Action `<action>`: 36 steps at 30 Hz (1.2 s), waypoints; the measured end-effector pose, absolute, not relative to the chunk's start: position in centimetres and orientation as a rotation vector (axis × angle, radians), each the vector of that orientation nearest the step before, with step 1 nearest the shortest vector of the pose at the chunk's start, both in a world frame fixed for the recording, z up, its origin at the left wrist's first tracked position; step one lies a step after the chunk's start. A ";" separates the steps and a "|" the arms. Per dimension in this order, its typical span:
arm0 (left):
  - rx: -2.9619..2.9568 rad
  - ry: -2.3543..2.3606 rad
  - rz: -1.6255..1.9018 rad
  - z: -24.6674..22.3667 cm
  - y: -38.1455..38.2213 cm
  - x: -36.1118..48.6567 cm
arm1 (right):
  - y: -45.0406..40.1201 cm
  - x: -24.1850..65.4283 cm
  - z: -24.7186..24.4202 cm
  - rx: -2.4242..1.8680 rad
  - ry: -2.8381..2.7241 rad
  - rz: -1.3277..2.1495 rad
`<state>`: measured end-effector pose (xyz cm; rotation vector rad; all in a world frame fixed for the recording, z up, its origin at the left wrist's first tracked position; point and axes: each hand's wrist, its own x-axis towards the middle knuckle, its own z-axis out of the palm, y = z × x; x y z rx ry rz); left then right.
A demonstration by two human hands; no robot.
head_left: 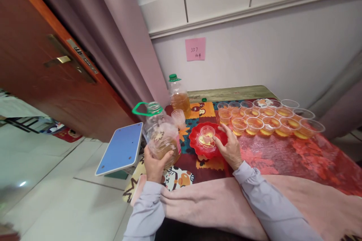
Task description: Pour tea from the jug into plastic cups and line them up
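A large clear jug (162,135) with a green handle and no cap on its mouth holds amber liquid. My left hand (157,163) is wrapped round its lower part. A clear plastic cup (207,134) stands in a red scalloped bowl (195,141). Beside the cup is my right hand (229,147), its thumb and fingers spread apart at the cup's right side; the thumb is close to the cup's rim. Rows of clear cups with amber liquid (255,125) stand to the right of the bowl.
Behind the held jug stand a capped bottle (180,99) and a stack of clear cups (178,118). A green cap (204,99) lies near the table's back. A blue board (121,147) is at the left, and a wooden door (56,45) stands beyond it.
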<state>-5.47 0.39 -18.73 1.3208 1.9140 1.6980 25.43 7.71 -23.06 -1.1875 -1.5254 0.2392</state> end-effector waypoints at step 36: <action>2.241 2.354 0.221 -7.3 -3.4 -7.1 | 2.2 16.4 -14.7 -0.905 -0.647 1.701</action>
